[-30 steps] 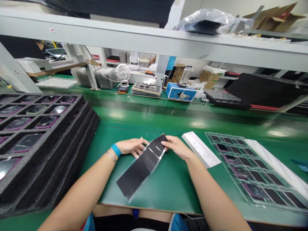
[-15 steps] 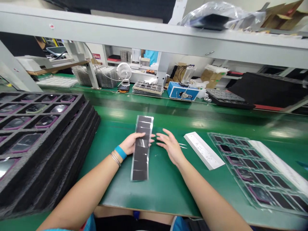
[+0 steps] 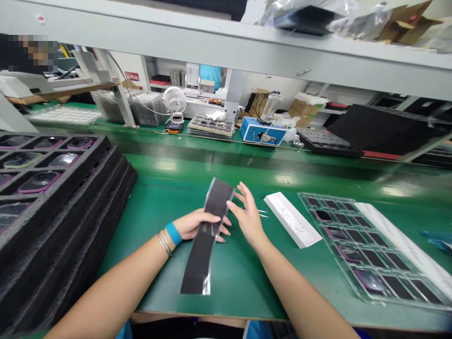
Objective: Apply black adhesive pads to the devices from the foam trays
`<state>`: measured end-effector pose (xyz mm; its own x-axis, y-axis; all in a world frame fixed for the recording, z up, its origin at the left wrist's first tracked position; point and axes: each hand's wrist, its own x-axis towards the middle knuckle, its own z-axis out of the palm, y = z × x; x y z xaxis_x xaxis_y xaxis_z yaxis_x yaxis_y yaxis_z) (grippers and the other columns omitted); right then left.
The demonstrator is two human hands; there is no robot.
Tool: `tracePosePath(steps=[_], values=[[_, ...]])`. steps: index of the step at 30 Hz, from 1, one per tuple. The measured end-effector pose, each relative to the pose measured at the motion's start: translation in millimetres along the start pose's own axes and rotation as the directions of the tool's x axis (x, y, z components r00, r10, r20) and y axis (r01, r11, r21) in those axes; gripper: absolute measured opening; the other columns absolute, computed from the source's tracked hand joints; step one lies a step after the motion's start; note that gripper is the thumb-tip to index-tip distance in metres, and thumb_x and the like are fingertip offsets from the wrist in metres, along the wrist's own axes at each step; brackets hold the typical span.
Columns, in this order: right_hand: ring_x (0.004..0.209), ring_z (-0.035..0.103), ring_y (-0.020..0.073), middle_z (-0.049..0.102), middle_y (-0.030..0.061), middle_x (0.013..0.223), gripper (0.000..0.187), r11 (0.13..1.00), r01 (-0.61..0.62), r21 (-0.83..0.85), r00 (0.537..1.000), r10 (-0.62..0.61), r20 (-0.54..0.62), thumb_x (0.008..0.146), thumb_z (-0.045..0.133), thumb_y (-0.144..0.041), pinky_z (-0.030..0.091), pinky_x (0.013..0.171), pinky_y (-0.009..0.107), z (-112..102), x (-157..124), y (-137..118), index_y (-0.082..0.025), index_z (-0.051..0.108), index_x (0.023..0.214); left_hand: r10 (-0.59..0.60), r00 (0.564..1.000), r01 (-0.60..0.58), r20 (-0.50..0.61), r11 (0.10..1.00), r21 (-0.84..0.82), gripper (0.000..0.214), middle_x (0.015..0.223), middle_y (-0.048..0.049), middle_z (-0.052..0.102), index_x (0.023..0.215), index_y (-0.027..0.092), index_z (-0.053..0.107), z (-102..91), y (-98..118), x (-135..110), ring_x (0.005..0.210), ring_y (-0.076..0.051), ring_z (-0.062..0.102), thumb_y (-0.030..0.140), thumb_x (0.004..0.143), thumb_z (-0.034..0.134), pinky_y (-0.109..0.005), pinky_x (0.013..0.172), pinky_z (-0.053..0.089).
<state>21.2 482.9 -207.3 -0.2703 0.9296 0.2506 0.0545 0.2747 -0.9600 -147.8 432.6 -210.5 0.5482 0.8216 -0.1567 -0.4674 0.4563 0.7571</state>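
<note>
A long black film strip [image 3: 199, 256] with a clear, shiny border slants over the green tabletop, bent near its middle. My left hand [image 3: 197, 223] holds it there, thumb across the front and fingers behind, their tips showing past the right edge. At the strip's upper right edge, my right hand [image 3: 247, 216] has its thumb against the film and its fingers curled by the corner, partly behind it. A pair of thin pale tools, perhaps tweezers [image 3: 263, 213], lies just beyond my right hand. Beside them sits a shallow white tray [image 3: 294, 223] holding small specks.
At left, stacked dark foam trays [image 3: 88, 188] hold purple-rimmed glass pieces. On the right, a clear plastic tray [image 3: 356, 259] carries black rectangles and several purple-rimmed pieces. A white fan [image 3: 174, 100] and a blue device [image 3: 263, 132] stand at the back, under a grey shelf beam [image 3: 212, 52].
My right hand has come in from open air to the strip's upper edge. The strip has tilted, its top to the right and its bottom to the left. The view has shifted slightly.
</note>
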Motion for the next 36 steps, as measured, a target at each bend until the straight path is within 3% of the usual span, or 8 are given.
tracePosePath(steps=[3, 6, 12, 18, 24, 27, 30, 36], values=[[0.131, 0.033, 0.0261, 0.026, 0.0065, 0.148, 0.062, 0.989, 0.067, -0.134, 0.997, -0.071, -0.025, 0.079, 0.061, -0.046, 0.048, 0.091, 0.039, -8, 0, -5, -0.031, 0.038, 0.135, -0.119, 0.992, 0.115, 0.028, 0.986, 0.122, 0.032, 0.086, -0.0143, 0.068, 0.095, 0.008, 0.065, 12.3, -4, -1, 0.08, -0.023, 0.066, 0.026, 0.069, 0.07, -0.038, 0.076, 0.052], [0.128, 0.037, 0.0264, 0.035, 0.007, 0.143, 0.048, 0.961, 0.112, -0.254, 0.992, -0.124, -0.033, 0.079, 0.06, -0.048, 0.046, 0.092, 0.039, -8, -2, -6, -0.028, 0.054, 0.123, -0.159, 0.987, 0.163, -0.035, 0.971, 0.173, 0.039, 0.086, -0.0114, 0.066, 0.094, 0.01, 0.063, 22.0, -7, 0, 0.074, -0.019, 0.065, 0.029, 0.063, 0.077, -0.033, 0.071, 0.052], [0.115, 0.048, 0.0251, 0.051, 0.0104, 0.123, 0.054, 0.952, 0.112, -0.286, 0.991, -0.13, -0.044, 0.077, 0.063, -0.047, 0.046, 0.09, 0.04, 1, -6, -10, -0.024, 0.05, 0.125, -0.087, 0.979, 0.125, -0.187, 0.97, 0.206, 0.05, 0.096, -0.0067, 0.059, 0.104, 0.019, 0.057, 34.8, -14, 2, 0.078, -0.018, 0.061, 0.033, 0.061, 0.078, -0.032, 0.066, 0.051], [0.103, 0.053, 0.0227, 0.054, 0.0073, 0.107, 0.039, 0.962, 0.124, -0.243, 0.985, -0.148, -0.085, 0.075, 0.065, -0.046, 0.046, 0.087, 0.037, 3, -8, -14, -0.022, 0.055, 0.104, -0.027, 0.985, 0.086, -0.168, 0.931, 0.355, 0.06, 0.099, -0.0061, 0.056, 0.116, 0.021, 0.055, 44.6, -14, -2, 0.082, -0.016, 0.057, 0.027, 0.061, 0.078, -0.027, 0.067, 0.048], [0.079, 0.055, 0.0185, 0.056, 0.0022, 0.088, 0.029, 0.967, 0.074, -0.243, 0.992, -0.097, -0.083, 0.077, 0.061, -0.041, 0.046, 0.076, 0.033, -1, -9, -19, -0.023, 0.056, 0.099, -0.119, 0.985, 0.133, -0.123, 0.985, 0.112, 0.056, 0.104, -0.0126, 0.061, 0.113, 0.018, 0.057, 37.8, -15, 0, 0.09, -0.024, 0.063, 0.044, 0.066, 0.074, -0.033, 0.07, 0.051], [0.086, 0.055, 0.0203, 0.057, 0.0031, 0.091, 0.022, 0.956, 0.116, -0.268, 0.986, -0.143, -0.081, 0.076, 0.062, -0.039, 0.044, 0.082, 0.035, -1, -8, -20, -0.022, 0.057, 0.088, -0.149, 0.981, 0.154, -0.122, 0.988, 0.029, 0.046, 0.098, -0.0131, 0.064, 0.106, 0.015, 0.058, 35.3, -18, 2, 0.089, -0.026, 0.065, 0.032, 0.067, 0.075, -0.034, 0.072, 0.051], [0.085, 0.056, 0.0203, 0.059, 0.0023, 0.089, 0.024, 0.971, 0.069, -0.229, 0.993, -0.089, -0.076, 0.074, 0.063, -0.039, 0.045, 0.079, 0.034, 0, -8, -21, -0.022, 0.056, 0.089, -0.157, 0.979, 0.159, -0.128, 0.987, 0.006, 0.041, 0.099, -0.0119, 0.064, 0.103, 0.014, 0.059, 35.4, -20, 3, 0.087, -0.026, 0.066, 0.02, 0.065, 0.074, -0.033, 0.071, 0.052], [0.081, 0.057, 0.0188, 0.061, 0.001, 0.087, 0.02, 0.975, 0.051, -0.216, 0.995, -0.068, -0.075, 0.074, 0.062, -0.037, 0.044, 0.077, 0.032, 0, -9, -24, -0.022, 0.057, 0.086, -0.167, 0.981, 0.17, -0.097, 0.985, 0.02, 0.041, 0.101, -0.0154, 0.066, 0.107, 0.012, 0.058, 40.1, -15, -1, 0.084, -0.025, 0.067, 0.023, 0.069, 0.07, -0.031, 0.069, 0.053]])
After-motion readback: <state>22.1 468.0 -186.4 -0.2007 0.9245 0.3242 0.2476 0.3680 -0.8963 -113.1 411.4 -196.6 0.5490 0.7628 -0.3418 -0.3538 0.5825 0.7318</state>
